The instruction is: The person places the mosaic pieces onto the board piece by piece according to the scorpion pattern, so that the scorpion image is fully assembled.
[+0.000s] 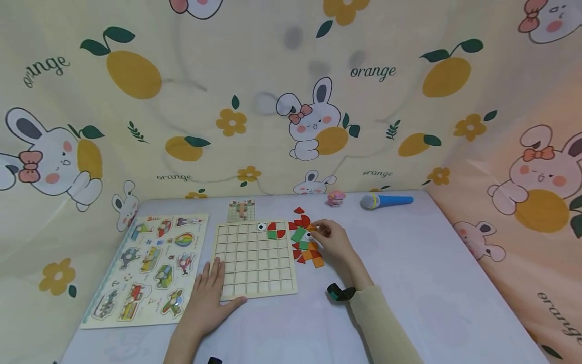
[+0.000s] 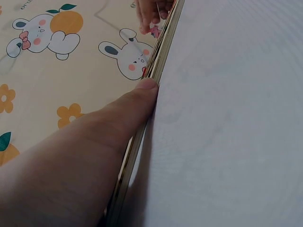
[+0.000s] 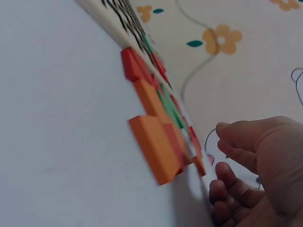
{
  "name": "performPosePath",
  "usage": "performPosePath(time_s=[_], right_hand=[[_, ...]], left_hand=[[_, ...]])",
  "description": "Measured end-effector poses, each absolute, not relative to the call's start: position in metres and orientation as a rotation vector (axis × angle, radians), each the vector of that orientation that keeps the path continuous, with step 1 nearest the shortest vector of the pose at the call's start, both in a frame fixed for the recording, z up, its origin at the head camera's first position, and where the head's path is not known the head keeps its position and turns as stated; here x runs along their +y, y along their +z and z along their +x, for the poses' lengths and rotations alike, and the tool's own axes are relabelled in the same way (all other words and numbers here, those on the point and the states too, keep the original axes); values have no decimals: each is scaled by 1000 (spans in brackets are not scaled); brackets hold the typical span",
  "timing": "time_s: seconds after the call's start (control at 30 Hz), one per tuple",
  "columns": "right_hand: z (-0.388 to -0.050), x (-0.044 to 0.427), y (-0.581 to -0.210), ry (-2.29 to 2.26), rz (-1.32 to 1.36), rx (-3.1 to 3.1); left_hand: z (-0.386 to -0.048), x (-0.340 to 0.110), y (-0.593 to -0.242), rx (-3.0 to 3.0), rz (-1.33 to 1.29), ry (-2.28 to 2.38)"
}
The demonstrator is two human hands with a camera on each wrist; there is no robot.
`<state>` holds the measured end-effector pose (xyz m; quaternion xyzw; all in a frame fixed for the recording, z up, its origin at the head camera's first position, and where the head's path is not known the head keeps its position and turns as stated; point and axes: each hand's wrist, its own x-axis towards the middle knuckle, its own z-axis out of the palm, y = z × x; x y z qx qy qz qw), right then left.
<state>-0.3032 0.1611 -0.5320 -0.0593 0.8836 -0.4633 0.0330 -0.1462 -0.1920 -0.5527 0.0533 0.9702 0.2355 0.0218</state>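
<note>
My left hand [image 1: 206, 303] lies at the lower left corner of a wooden grid board [image 1: 254, 270], fingers along its left side and thumb on the near edge. In the left wrist view, the thumb [image 2: 118, 113] touches the board's edge. The board's top rows hold a white eye tile [image 1: 261, 227], red curved tiles [image 1: 272, 226] and a green square tile [image 1: 272, 234]. My right hand [image 1: 334, 242] hovers over loose coloured tiles [image 1: 306, 255] right of the board. Its thumb and forefinger come together by an orange tile [image 1: 311, 228]; whether they pinch it is unclear.
A picture puzzle board [image 1: 150, 268] lies at left. Behind the grid board is a small pattern card [image 1: 241, 210]. A pink toy [image 1: 336, 198] and a blue toy microphone [image 1: 386, 201] lie by the back edge, before a printed cloth [image 1: 254, 60].
</note>
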Motion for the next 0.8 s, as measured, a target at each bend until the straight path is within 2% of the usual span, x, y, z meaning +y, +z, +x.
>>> performPosePath(time_s=[0.2, 0.57, 0.8], right_hand=[[-300, 164, -544, -1464, -109, 2718], [-301, 155, -551, -1244, -197, 2894], [-312, 149, -541, -1299, 23, 2874]], left_hand=[[-146, -191, -552, 2998, 160, 718], [-144, -193, -552, 2996, 137, 703], [-145, -192, -552, 2990, 156, 727]])
